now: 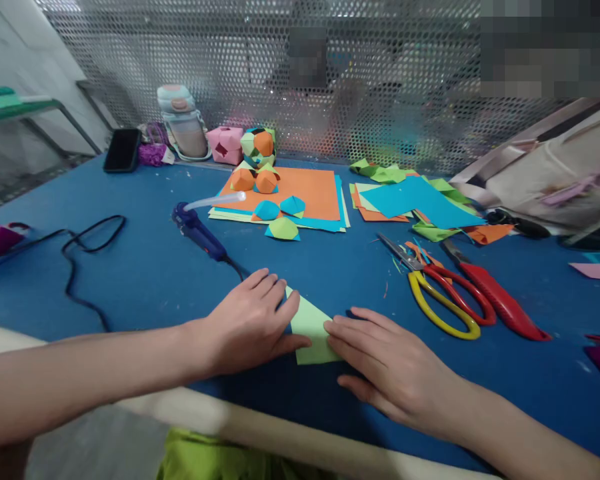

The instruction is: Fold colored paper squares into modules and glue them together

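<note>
A light green sheet of paper (311, 328), folded to a slanting edge, lies on the blue tabletop. My left hand (253, 325) rests on its left side, fingers slightly bent and thumb stretched over the lower part. My right hand (387, 367) lies along the right edge, its fingers extended and the fingertips touching the paper. Both hands press from above rather than grasp. Just beyond my left hand is a blue hot glue gun (200, 232) with a clear glue stick in it.
Scissors (443, 293) and a red-handled cutter (503, 290) lie to the right. Behind are stacked coloured sheets (300, 187) with folded paper pieces, more blue paper (423, 200), a bottle (183, 123) and a phone (123, 150). A black cord (71, 267) loops at left.
</note>
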### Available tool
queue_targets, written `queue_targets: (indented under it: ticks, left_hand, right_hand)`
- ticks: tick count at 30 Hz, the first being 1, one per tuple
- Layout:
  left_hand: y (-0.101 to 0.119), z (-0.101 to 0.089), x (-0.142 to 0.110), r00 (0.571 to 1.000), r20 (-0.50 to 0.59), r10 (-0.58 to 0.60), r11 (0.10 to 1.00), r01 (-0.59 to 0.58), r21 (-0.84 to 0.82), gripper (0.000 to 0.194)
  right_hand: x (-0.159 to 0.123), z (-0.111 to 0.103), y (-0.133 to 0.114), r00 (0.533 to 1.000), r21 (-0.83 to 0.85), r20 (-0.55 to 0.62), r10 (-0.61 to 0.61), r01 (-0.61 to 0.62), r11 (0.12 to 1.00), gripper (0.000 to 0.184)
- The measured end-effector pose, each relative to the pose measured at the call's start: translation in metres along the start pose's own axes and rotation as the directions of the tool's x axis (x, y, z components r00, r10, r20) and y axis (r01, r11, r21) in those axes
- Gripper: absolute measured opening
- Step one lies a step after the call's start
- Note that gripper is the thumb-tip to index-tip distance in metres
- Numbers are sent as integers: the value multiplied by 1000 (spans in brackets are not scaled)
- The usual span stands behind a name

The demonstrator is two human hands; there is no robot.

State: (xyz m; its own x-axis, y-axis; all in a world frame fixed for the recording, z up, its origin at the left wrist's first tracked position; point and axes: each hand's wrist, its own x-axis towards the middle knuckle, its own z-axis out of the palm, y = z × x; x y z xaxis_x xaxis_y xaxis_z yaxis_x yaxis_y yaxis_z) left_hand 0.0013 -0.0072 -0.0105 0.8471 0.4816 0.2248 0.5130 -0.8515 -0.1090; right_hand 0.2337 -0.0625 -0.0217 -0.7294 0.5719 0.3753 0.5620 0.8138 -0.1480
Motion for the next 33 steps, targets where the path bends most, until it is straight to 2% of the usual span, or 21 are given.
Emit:
queue_targets:
  ticks: [2, 7, 9, 11, 12, 14, 15, 16, 17, 19, 21, 22, 23, 25, 26, 27, 28, 30, 32, 33]
  left_hand:
    - [1, 2, 1, 1000, 5, -10, 1000, 10, -26, 47]
    - [5, 3, 5, 995, 76, 65, 984, -51, -171, 40]
    - [5, -2, 5, 992, 122, 33, 980, -8, -200, 38]
    - [5, -9, 5, 991, 136, -13, 970, 46, -239, 37]
    - [4, -12, 4, 992, 129, -19, 962, 53, -268, 30]
    - [4, -18, 3, 996, 91, 17, 932, 17, -362, 16]
    - [4, -21, 2, 996, 58, 61, 906, -30, -421, 16]
    - [4, -23, 1, 993, 19, 120, 867, -96, -489, 18]
    - [5, -25, 1, 981, -30, 190, 812, -175, -557, 18]
    - [7, -28, -1, 932, -133, 336, 665, -335, -667, 14]
    - [9, -29, -3, 871, -208, 445, 516, -440, -735, 11]
    - [10, -29, -5, 852, -230, 471, 468, -462, -754, 11]
    - [11, -28, -6, 843, -238, 482, 440, -468, -767, 11]
    - [11, -25, -7, 853, -221, 473, 435, -445, -783, 11]
    - [10, -24, -8, 863, -202, 463, 448, -425, -787, 12]
    - [9, -23, -8, 874, -182, 450, 463, -403, -789, 12]
    - [8, -22, -8, 885, -166, 436, 476, -383, -792, 13]
    - [6, -20, -7, 905, -140, 403, 485, -341, -805, 13]
    - [5, -18, -6, 918, -126, 377, 469, -306, -829, 13]
    - [4, -17, -6, 922, -120, 369, 454, -291, -842, 13]
  right_hand:
    - [-1, 1, 0, 1000, 24, -9, 12, -12, 1000, 28]
    - [-1, -6, 2, 996, 122, -31, 78, -73, 990, 28]
    - [-1, -12, 8, 980, 190, -68, 187, -171, 967, 29]
    - [-1, -16, 17, 916, 289, -100, 388, -346, 893, 28]
    - [-1, -18, 23, 857, 359, -97, 507, -445, 821, 28]
    - [3, -19, 33, 700, 548, -52, 713, -576, 606, 28]
    - [8, -18, 35, 627, 661, -3, 779, -584, 472, 28]
    - [14, -16, 35, 571, 774, 48, 819, -540, 331, 28]
    - [22, -13, 31, 543, 866, 126, 830, -469, 176, 27]
    - [44, -3, 17, 562, 919, 351, 749, -359, -161, 24]
    - [72, 11, -2, 623, 818, 569, 537, -361, -447, 23]
    - [86, 19, -9, 648, 753, 632, 424, -384, -535, 23]
    - [98, 26, -13, 665, 724, 645, 376, -377, -577, 24]
    - [116, 37, -5, 674, 774, 583, 454, -290, -563, 21]
    - [119, 40, 6, 656, 817, 529, 538, -224, -531, 16]
    - [118, 41, 21, 616, 868, 453, 645, -141, -476, 14]
    - [113, 41, 36, 551, 916, 361, 753, -59, -396, 14]
    - [96, 36, 62, 381, 972, 197, 903, 42, -230, 17]
    - [77, 29, 70, 227, 993, 85, 970, 60, -101, 23]
    - [71, 26, 65, 132, 1000, 18, 991, 11, -19, 24]
